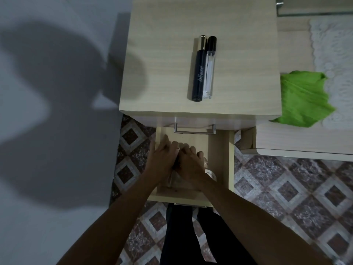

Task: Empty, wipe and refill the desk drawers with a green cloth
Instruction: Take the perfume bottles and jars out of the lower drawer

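Both hands' fingers curl around bottles in the open drawer [221,150]; green cloth [303,98] lies well apart.

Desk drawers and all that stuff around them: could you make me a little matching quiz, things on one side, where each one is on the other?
Things:
1. green cloth
2. dark tube
3. both hands
4. metal handle

Places:
A. inside the open drawer
B. on top of the cabinet, beside a clear bottle
C. on the closed drawer front above the open one
D. on the desk surface to the right

Pairs: 1-D, 2-B, 3-A, 4-C
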